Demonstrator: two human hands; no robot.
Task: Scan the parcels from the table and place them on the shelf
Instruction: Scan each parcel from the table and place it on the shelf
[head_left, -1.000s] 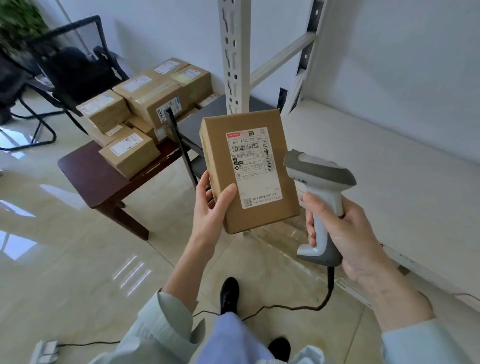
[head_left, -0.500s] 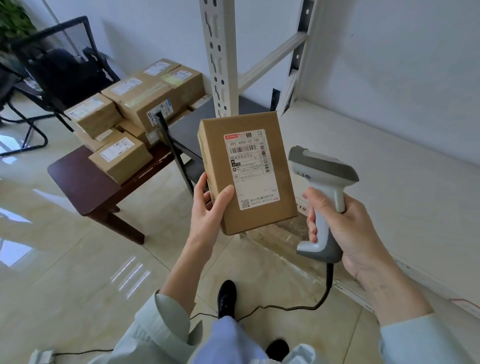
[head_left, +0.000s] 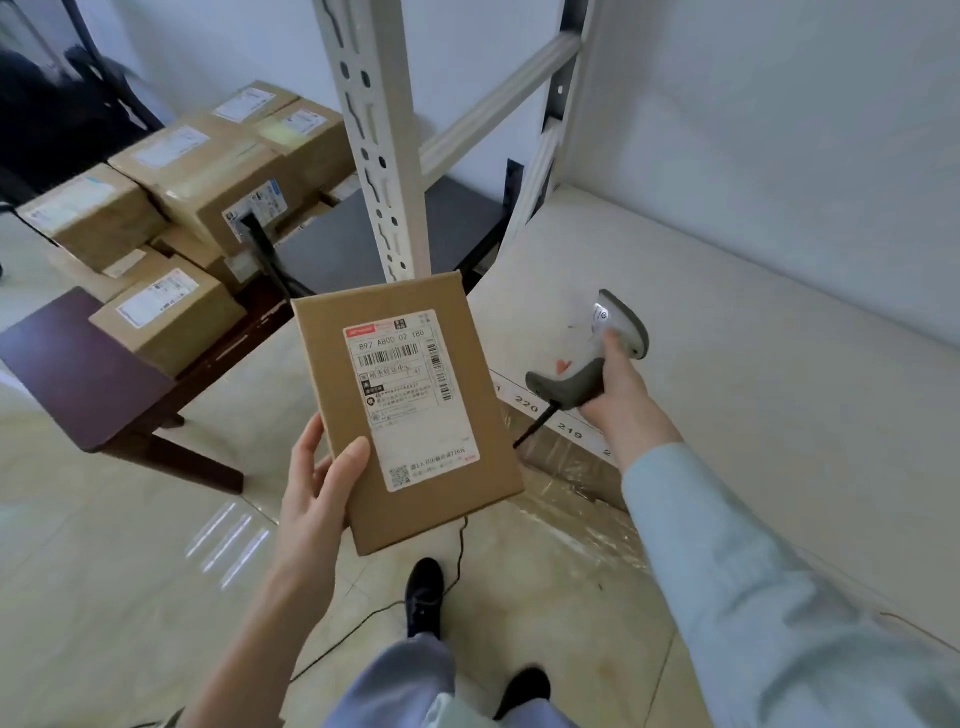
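Head cam: left hand (head_left: 317, 493) grips parcel (head_left: 410, 415), right hand (head_left: 618, 384) grips scanner (head_left: 597, 358).

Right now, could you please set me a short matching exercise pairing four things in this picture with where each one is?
Things:
1. flat brown cardboard parcel with a white shipping label
2. grey and white handheld barcode scanner
3. pile of brown cardboard boxes
4. strip of printed numbers

Places:
A. on the dark wooden table
B. in the right hand, over the pale shelf board
C. along the shelf board's front edge
D. in the left hand, label facing up

Pairs: 1-D, 2-B, 3-A, 4-C
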